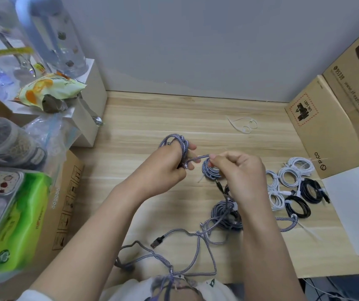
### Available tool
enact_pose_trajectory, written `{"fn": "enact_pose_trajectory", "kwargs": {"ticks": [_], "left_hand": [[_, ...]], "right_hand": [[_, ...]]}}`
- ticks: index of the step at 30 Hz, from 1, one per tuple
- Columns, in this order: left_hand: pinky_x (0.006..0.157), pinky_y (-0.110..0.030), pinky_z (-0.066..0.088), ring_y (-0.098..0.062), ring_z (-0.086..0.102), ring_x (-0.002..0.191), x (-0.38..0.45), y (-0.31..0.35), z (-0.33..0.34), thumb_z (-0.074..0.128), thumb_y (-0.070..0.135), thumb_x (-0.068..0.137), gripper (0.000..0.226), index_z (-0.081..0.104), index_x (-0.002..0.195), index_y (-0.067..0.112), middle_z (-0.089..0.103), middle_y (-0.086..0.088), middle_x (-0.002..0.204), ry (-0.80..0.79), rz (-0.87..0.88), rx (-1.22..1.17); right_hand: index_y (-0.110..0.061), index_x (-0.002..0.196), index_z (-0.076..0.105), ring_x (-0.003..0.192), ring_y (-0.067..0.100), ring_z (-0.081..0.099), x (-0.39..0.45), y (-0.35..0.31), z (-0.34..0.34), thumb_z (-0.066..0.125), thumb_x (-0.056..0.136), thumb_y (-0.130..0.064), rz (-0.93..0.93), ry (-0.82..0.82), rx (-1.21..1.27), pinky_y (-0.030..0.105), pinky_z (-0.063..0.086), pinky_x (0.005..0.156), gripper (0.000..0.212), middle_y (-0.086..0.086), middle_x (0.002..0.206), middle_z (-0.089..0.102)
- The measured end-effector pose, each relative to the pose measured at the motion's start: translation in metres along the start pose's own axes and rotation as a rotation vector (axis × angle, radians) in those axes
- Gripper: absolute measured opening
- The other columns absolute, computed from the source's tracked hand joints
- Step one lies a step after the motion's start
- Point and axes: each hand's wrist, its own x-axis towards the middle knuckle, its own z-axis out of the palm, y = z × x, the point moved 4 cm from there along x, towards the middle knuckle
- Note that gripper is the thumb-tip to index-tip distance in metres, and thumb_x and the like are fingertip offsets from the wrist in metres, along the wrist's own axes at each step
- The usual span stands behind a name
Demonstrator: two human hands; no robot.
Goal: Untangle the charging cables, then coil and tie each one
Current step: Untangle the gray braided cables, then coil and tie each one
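Left hand: my left hand [169,164], at frame centre, is curled around a coil of blue-grey braided cable [179,144]; the loops are wound over my fingers and stand above the knuckles.
Right hand: my right hand [237,170], just right of centre, pinches the free run of the same cable between thumb and forefinger; the strand spans the short gap between my two hands.
Cable tail: loose braided cable [174,255] lies in open loops in the lower centre, between my forearms, and runs off the near table edge toward my body; a USB plug [157,241] lies among the loops.
Finished coils, near: a small tied braided coil [211,171] lies under my right fingertips; a larger braided bundle [226,213] lies beside my right wrist.
Finished coils, right: white coils [291,174] and black coils [304,198] lie grouped at right of centre, touching one another.
Spare tie: a white cable tie [244,124] lies alone in the upper centre, well apart from both hands.
Table: the wooden table [152,114] shows bare surface above and to the left of my hands.
Edges: wall at top; cardboard boxes [326,118] at right; a white box [87,105] and a green tissue pack [15,218] at left; the table's near edge at bottom.
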Motion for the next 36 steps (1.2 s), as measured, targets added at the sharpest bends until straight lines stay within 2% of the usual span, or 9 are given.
{"fn": "enact_pose_trajectory", "kwargs": {"ticks": [4,7,9,15,20,23,27,31,36], "left_hand": [[0.083,0.000,0.036,0.012,0.054,0.103,-0.004,0.004,-0.004,0.049,-0.016,0.077,0.050,0.057,0.121,0.006,0.052,0.020,0.120,0.143,0.104,-0.030],[0.086,-0.005,0.040,0.012,0.056,0.107,-0.008,0.006,-0.005,0.049,-0.022,0.079,0.057,0.052,0.121,0.016,0.055,0.017,0.121,0.149,0.101,-0.248],[0.085,-0.008,0.043,0.007,0.058,0.108,-0.011,0.009,-0.007,0.047,-0.025,0.080,0.059,0.048,0.120,0.019,0.057,0.012,0.121,0.125,0.090,-0.366],[0.086,-0.013,0.046,-0.001,0.062,0.108,-0.015,0.012,-0.012,0.045,-0.028,0.082,0.060,0.050,0.115,0.022,0.060,0.010,0.119,0.114,0.089,-0.530],[0.084,-0.016,0.048,-0.006,0.063,0.108,-0.016,0.012,-0.015,0.047,-0.030,0.080,0.060,0.054,0.114,0.019,0.067,0.014,0.110,0.144,0.109,-0.633],[0.084,-0.017,0.049,-0.008,0.063,0.108,-0.017,0.016,-0.019,0.050,-0.029,0.078,0.059,0.054,0.115,0.017,0.069,0.017,0.109,0.145,0.130,-0.660],[0.082,-0.017,0.050,-0.010,0.065,0.106,-0.018,0.018,-0.028,0.048,-0.031,0.077,0.060,0.054,0.115,0.015,0.069,0.015,0.108,0.158,0.141,-0.713],[0.080,-0.018,0.051,-0.011,0.066,0.103,-0.018,0.017,-0.029,0.046,-0.034,0.075,0.062,0.056,0.113,0.014,0.070,0.012,0.106,0.172,0.129,-0.750],[0.079,-0.019,0.052,-0.010,0.067,0.100,-0.016,0.017,-0.022,0.048,-0.034,0.071,0.062,0.057,0.111,0.013,0.072,0.010,0.103,0.176,0.138,-0.803]], "right_hand": [[-0.024,0.067,0.067,0.049,0.012,0.048,0.007,-0.001,-0.009,0.072,0.077,-0.016,-0.024,0.055,-0.033,0.029,0.041,0.064,0.014,-0.010,0.045,0.054],[-0.027,0.069,0.066,0.067,0.035,0.054,0.012,0.000,-0.011,0.071,0.078,-0.020,-0.067,0.072,-0.128,0.037,0.047,0.067,0.013,0.006,0.070,0.068],[-0.027,0.071,0.066,0.067,0.027,0.051,0.015,0.004,-0.010,0.070,0.080,-0.021,-0.069,0.043,-0.170,0.033,0.043,0.066,0.011,0.010,0.080,0.069],[-0.035,0.064,0.062,0.052,0.004,0.043,0.022,0.013,-0.004,0.071,0.082,-0.017,-0.126,-0.034,-0.220,0.024,0.038,0.057,0.027,-0.004,0.059,0.054],[-0.035,0.071,0.065,0.078,-0.009,0.047,0.022,0.014,0.006,0.071,0.080,-0.008,-0.279,-0.122,-0.305,0.006,0.034,0.068,0.029,-0.012,0.085,0.045],[-0.028,0.078,0.067,0.081,-0.007,0.044,0.015,0.019,0.017,0.064,0.085,-0.009,-0.326,-0.301,-0.363,0.008,0.033,0.072,0.021,-0.013,0.089,0.041],[-0.028,0.078,0.053,0.079,0.004,0.044,-0.003,0.017,0.030,0.048,0.091,-0.025,-0.472,-0.494,-0.277,0.022,0.034,0.070,0.014,-0.015,0.085,0.043],[-0.037,0.068,0.045,0.069,0.005,0.042,-0.006,0.011,0.026,0.050,0.087,-0.044,-0.515,-0.282,-0.094,0.023,0.031,0.065,0.021,-0.016,0.071,0.045],[-0.031,0.073,0.058,0.062,0.000,0.044,0.000,0.007,0.018,0.062,0.086,-0.025,-0.356,-0.078,0.211,0.015,0.036,0.062,0.015,-0.018,0.065,0.054]]}}
